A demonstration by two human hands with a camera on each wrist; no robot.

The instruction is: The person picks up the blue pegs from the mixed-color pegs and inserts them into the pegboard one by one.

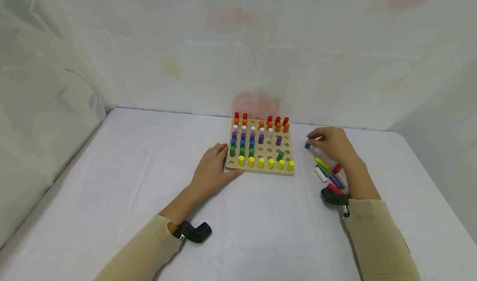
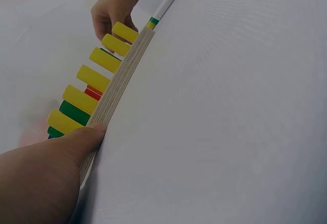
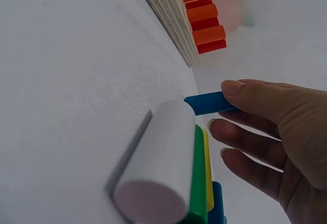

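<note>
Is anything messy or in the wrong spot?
Yes. Several coloured wooden pegs lie loose on the white table, right of the square wooden pegboard, which has empty holes. Nothing looks broken.

You have one wooden pegboard (image 1: 261, 171) before you, with six yellow pegs (image 1: 261, 163) standing in its front row. Two hands are in view: the left hand (image 1: 212, 171) and the right hand (image 1: 333, 144).

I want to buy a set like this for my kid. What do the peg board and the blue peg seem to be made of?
The board looks like unfinished plywood: pale, and its edge shows thin stacked layers. The blue peg, pinched in the right hand, looks like painted wood or possibly plastic: even, opaque, matte colour with no grain visible, so I cannot tell which.
</note>
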